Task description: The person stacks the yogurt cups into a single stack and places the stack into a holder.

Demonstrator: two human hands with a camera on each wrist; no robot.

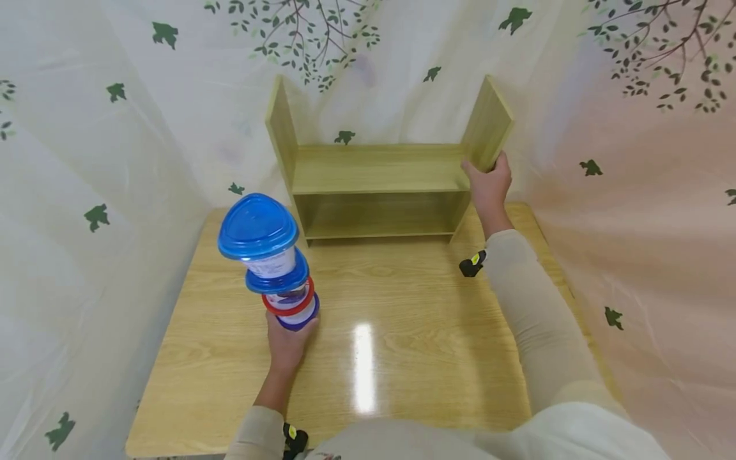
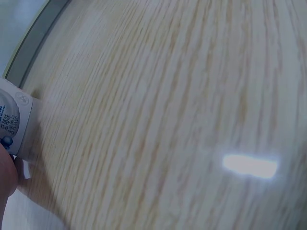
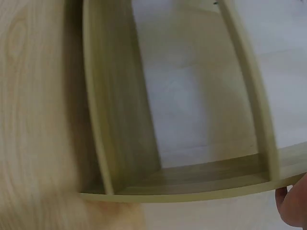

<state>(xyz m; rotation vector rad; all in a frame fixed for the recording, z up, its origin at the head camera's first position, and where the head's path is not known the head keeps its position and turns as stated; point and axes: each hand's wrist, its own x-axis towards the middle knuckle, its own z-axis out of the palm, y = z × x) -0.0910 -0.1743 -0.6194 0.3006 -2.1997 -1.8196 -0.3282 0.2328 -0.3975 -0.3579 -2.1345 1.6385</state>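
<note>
A stack of several plastic tubs (image 1: 259,230) with blue and red lids or rims rises from my left hand (image 1: 287,345), which grips it at its lowest tub above the left part of the table. In the left wrist view only a white printed label (image 2: 21,112) and a bit of the hand (image 2: 6,175) show at the left edge. My right hand (image 1: 491,191) holds the right side panel of a small wooden shelf (image 1: 379,169), thumb on the inner side. From the right wrist, that hand (image 3: 295,203) is at the panel's edge near the upper board.
The shelf stands at the back of a wooden table (image 1: 414,358), with two boards between its side panels. A pale cloth (image 1: 190,76) with leaf and branch prints hangs behind and at both sides. Black straps (image 1: 473,263) are on my wrists.
</note>
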